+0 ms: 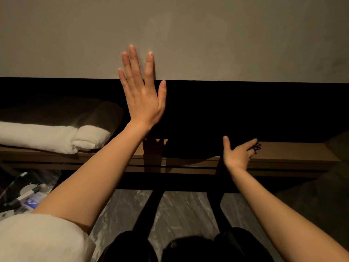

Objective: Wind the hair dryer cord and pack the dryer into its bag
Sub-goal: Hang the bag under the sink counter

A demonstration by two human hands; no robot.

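Note:
My left hand (143, 95) is raised with its fingers spread and the palm flat against the pale wall panel (226, 38). Lower down, my right hand (238, 155) reaches over the wooden shelf (290, 154), palm turned inward and thumb up. A small dark tangle of string (256, 147) sits at its fingertips; whether the fingers hold it is unclear. Between my hands a black shape (188, 146), possibly the bag, rests on the shelf and merges with the dark recess behind. No hair dryer or cord is visible.
Rolled white towels (47, 137) lie on the shelf at the left. Small toiletry items in clear wrapping (28, 197) are cluttered at the lower left. A marbled glossy surface (179, 210) lies below the shelf. White fabric (37, 241) fills the bottom left corner.

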